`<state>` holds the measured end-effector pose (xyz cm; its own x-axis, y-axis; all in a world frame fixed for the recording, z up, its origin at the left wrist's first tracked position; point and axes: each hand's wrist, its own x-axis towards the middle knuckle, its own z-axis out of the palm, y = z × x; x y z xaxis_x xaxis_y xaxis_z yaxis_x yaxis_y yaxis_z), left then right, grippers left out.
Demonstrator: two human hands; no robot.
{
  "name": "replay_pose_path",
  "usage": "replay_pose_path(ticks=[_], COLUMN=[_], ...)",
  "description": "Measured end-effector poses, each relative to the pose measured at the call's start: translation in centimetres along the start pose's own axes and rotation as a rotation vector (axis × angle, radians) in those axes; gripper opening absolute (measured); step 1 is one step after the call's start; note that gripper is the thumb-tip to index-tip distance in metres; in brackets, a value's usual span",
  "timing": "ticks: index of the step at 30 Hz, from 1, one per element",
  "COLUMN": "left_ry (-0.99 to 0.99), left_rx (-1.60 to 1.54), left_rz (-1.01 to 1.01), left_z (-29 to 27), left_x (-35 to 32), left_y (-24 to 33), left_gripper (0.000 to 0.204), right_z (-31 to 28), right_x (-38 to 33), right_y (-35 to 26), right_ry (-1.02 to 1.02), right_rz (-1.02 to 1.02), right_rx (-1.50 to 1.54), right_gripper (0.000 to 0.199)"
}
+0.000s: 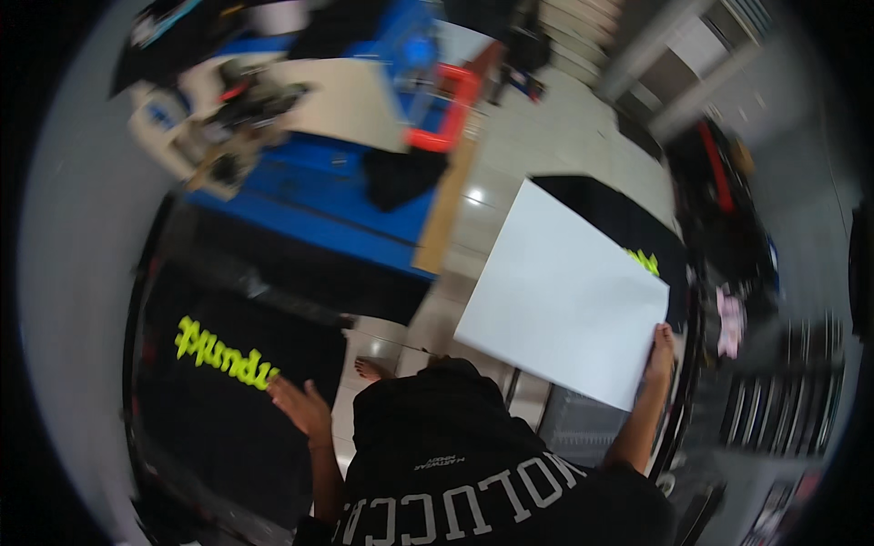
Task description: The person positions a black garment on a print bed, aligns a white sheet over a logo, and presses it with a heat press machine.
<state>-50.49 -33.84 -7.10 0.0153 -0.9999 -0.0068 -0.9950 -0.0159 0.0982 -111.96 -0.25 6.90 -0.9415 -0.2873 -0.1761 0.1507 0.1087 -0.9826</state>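
A large white rectangular sheet (564, 291), flat and stiff-looking, is held up at my right side. My right hand (662, 353) grips its right edge near the lower corner. Behind it, a black fabric piece (583, 196) with neon yellow lettering is partly covered. On my left lies another black fabric piece (218, 437) bearing similar neon yellow lettering (223, 359). My left hand (302, 409) is open over that fabric, its fingertips at the right end of the lettering. Whether they touch it I cannot tell.
Ahead on the left, a blue table (319, 191) carries a sewing-machine-like device (168, 127), a beige board (346, 96) and a black cloth (401, 177). A red frame (446, 109) stands at its right edge. A dark rack (783, 409) is at the right. White tiles (546, 127) cover the floor.
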Motion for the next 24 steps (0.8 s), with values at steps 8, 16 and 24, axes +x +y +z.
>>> replay_pose_path(ticks=[8,16,24], left_ry=[0.131,0.108,0.254], left_rx=[0.069,0.051,-0.073], left_rz=[-0.069,-0.095,-0.12], left_z=[2.9,5.6,0.7], left_x=[2.7,0.5,8.7], left_y=[-1.1,0.0,-2.1], left_gripper=[0.069,0.066,0.065], right_z=[-25.6,-38.3,-10.5], right_x=[-14.5,-15.9,-5.6], right_y=[17.9,21.3,18.3], right_ry=[0.534,0.975,0.171], right_rz=[0.411,0.589,0.089], right_rx=[0.052,-0.173,-0.717], right_gripper=[0.013,0.022,0.016])
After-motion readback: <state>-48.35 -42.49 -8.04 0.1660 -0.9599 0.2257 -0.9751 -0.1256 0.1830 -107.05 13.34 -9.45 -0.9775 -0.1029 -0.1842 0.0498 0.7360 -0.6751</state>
